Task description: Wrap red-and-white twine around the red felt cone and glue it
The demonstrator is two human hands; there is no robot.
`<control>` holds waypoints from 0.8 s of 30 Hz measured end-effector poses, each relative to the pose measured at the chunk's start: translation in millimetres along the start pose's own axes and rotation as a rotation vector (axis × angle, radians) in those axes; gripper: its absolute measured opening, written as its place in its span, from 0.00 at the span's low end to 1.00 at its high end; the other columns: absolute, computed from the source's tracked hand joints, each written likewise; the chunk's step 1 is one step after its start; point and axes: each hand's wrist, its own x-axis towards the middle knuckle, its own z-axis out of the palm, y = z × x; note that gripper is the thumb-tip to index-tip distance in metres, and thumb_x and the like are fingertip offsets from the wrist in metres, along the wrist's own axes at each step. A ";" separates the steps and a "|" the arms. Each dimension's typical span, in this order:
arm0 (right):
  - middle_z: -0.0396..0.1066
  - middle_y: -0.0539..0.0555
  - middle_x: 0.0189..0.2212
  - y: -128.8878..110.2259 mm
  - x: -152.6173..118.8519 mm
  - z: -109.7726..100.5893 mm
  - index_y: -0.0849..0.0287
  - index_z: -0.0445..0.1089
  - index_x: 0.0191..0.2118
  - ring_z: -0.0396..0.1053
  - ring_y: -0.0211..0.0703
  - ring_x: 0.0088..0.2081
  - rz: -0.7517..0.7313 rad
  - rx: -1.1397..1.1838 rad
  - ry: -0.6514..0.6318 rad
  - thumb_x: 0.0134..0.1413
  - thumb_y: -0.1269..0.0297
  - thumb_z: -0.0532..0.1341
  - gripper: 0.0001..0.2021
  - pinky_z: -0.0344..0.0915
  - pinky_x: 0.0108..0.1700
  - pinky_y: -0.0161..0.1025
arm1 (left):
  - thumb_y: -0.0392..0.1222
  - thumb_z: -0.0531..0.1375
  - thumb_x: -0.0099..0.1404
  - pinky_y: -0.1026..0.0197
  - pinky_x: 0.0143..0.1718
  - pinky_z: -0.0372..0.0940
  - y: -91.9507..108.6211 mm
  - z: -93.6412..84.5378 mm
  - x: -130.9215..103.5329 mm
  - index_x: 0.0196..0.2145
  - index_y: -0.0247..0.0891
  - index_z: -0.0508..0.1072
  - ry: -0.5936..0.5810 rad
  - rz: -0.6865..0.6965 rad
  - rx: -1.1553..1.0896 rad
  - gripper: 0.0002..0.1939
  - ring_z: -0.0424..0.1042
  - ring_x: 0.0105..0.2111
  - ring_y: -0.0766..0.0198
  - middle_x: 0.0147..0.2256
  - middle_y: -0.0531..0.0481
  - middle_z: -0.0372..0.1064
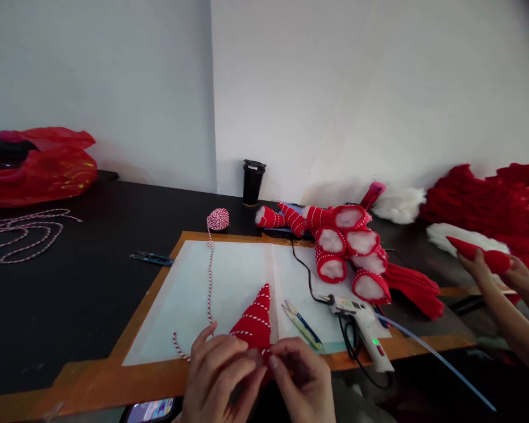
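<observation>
Cone (254, 320), red felt, lower centre: twine (210, 276) winding judged nearly done, left hand (216, 376) and right hand (302, 382) pinching its base, fingers narrow; next calls for fixing twine end, glue gun (364, 329) near right.

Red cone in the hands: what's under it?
The pale mat on an orange board lies under the red cone. Both hands cover its base, so that part is hidden.

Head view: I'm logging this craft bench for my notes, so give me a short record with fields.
left hand: holds base of red cone
right hand: pinches cone's base edge
cone: wrapped in red-and-white string, point facing away
string ball: behind mat
right of cone: snips, glue gun
finished cones: piled behind
co-worker's hands: far right, holding a red cone
</observation>
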 end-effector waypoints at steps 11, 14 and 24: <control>0.75 0.52 0.27 -3.7 -2.3 11.0 0.57 0.77 0.33 0.72 0.37 0.27 0.072 0.107 0.126 0.57 0.59 0.66 0.07 0.67 0.30 0.30 | 0.24 0.63 0.61 0.49 0.63 0.52 -5.9 6.4 -11.7 0.40 0.36 0.75 -0.071 0.022 -0.019 0.12 0.74 0.44 0.60 0.36 0.50 0.81; 0.75 0.52 0.27 -3.4 -2.2 12.0 0.57 0.77 0.33 0.72 0.38 0.27 0.056 0.095 0.133 0.57 0.59 0.66 0.08 0.68 0.30 0.30 | 0.24 0.63 0.61 0.47 0.64 0.51 -5.2 7.8 -10.4 0.41 0.35 0.74 -0.095 0.023 -0.032 0.13 0.74 0.45 0.60 0.38 0.50 0.81; 0.73 0.50 0.29 12.5 -8.9 21.6 0.51 0.60 0.58 0.73 0.40 0.27 -0.015 0.142 0.139 0.62 0.57 0.62 0.21 0.72 0.30 0.35 | 0.21 0.60 0.60 0.44 0.68 0.47 -11.7 0.9 -8.3 0.47 0.36 0.70 -0.197 0.060 -0.032 0.19 0.75 0.45 0.60 0.38 0.50 0.79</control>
